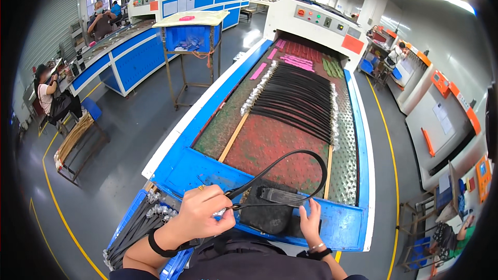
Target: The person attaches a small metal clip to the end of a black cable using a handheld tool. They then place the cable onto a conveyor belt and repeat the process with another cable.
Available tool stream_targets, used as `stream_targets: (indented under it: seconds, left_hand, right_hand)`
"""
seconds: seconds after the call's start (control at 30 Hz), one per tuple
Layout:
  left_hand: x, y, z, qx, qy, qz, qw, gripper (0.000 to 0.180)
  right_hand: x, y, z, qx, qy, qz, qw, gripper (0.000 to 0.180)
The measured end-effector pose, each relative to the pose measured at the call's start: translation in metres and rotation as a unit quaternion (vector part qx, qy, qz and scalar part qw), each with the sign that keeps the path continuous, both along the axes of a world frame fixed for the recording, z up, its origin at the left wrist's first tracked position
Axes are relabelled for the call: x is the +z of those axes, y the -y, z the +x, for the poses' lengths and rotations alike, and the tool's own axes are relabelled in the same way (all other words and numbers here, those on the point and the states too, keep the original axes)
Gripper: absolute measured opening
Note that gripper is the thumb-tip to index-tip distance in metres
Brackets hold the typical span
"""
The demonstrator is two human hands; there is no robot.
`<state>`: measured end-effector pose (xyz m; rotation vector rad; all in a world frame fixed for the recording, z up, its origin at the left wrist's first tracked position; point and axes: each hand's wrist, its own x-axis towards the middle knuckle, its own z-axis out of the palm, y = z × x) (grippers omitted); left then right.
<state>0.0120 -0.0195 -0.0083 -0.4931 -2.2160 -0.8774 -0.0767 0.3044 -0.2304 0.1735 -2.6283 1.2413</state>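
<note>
A black strap (317,158) is bent into a large loop over the near end of the conveyor. My left hand (205,212) is closed round its ends, with a small dark metal fitting and a bit of shiny wrapping at the fingers. My right hand (310,224) is at the loop's right side, fingers apart and pointing up, the fingertips close to or touching the strap. Beneath the loop, a black padded block (264,212) rests on the blue front ledge (340,223). A clear plastic piece (280,196) lies on top of it.
Several black straps (293,98) with plastic-wrapped ends lie across wooden strips on the conveyor (259,145). Pink strips (295,62) and green strips (332,67) lie farther back. A blue crate (124,218) of straps stands at lower left. A stand (189,18) and co-workers are beyond.
</note>
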Motion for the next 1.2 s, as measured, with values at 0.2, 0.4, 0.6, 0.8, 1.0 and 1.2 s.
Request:
stream_targets:
  seconds: [0.2, 0.4, 0.6, 0.8, 1.0, 1.2]
  left_hand:
    - [-0.002, 0.004, -0.001, 0.021, -0.002, -0.017, 1.000, 0.014]
    - [-0.005, -0.002, -0.006, 0.008, -0.018, -0.026, 0.999, 0.014]
    - [-0.001, -0.005, -0.011, 0.014, -0.047, -0.045, 0.998, 0.014]
    - [0.003, -0.012, -0.011, 0.010, -0.085, -0.105, 0.991, 0.015]
    - [0.000, -0.027, -0.008, -0.035, -0.121, -0.150, 0.981, 0.016]
    - [0.011, -0.033, 0.001, -0.065, -0.131, -0.187, 0.971, 0.014]
  right_hand:
    - [0.036, -0.029, 0.055, 0.007, -0.010, 0.271, 0.963, 0.032]
    - [0.012, -0.039, 0.076, 0.032, 0.053, 0.314, 0.947, 0.029]
    - [0.003, -0.054, 0.074, 0.038, 0.035, 0.336, 0.940, 0.023]
    - [0.122, -0.041, 0.045, -0.022, -0.092, 0.202, 0.975, 0.024]
    - [0.222, 0.022, 0.070, 0.122, -0.347, 0.170, 0.914, 0.038]
    - [0.237, 0.070, 0.073, 0.259, -0.398, 0.230, 0.850, 0.042]
